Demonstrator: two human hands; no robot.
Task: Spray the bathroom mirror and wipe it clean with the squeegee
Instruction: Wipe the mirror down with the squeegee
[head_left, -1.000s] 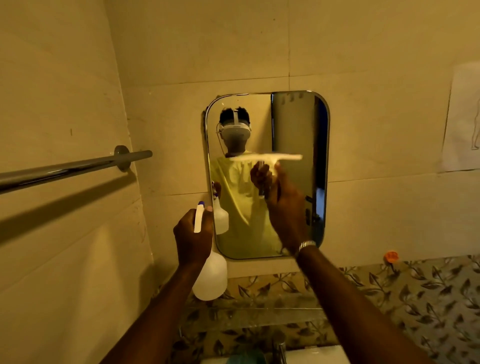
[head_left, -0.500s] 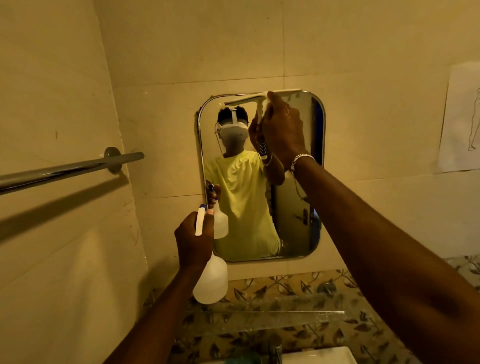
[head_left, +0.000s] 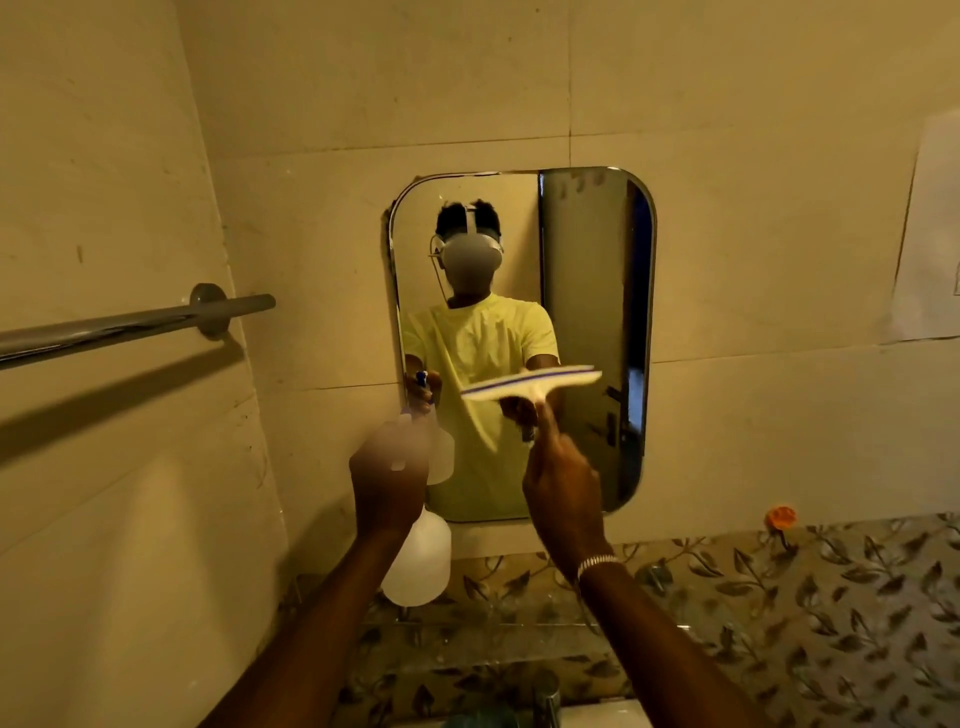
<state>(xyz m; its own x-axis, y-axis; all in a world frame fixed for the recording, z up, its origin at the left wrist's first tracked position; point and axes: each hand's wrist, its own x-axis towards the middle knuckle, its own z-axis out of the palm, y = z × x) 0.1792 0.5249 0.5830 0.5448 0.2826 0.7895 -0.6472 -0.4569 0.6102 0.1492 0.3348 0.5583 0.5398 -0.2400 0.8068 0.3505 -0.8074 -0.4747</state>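
A rounded rectangular mirror (head_left: 592, 270) hangs on the beige tiled wall ahead. My right hand (head_left: 563, 488) grips the handle of a white squeegee (head_left: 530, 384), whose blade lies roughly level in front of the mirror's middle height, tilted up to the right. Whether the blade touches the glass I cannot tell. My left hand (head_left: 389, 483), blurred, holds a white spray bottle (head_left: 418, 564) by its neck at the mirror's lower left corner. The bottle body hangs below the hand.
A chrome towel bar (head_left: 130, 325) juts from the left wall at mirror height. Leaf-patterned tiles (head_left: 805, 597) run below the mirror, with an orange hook (head_left: 782, 517) to the right. A paper sheet (head_left: 930, 234) is stuck on the right wall. A tap (head_left: 545, 696) sits at the bottom.
My right hand has brought the squeegee down from the mirror's top edge to about mid-height. The left hand with the bottle has shifted slightly and is blurred.
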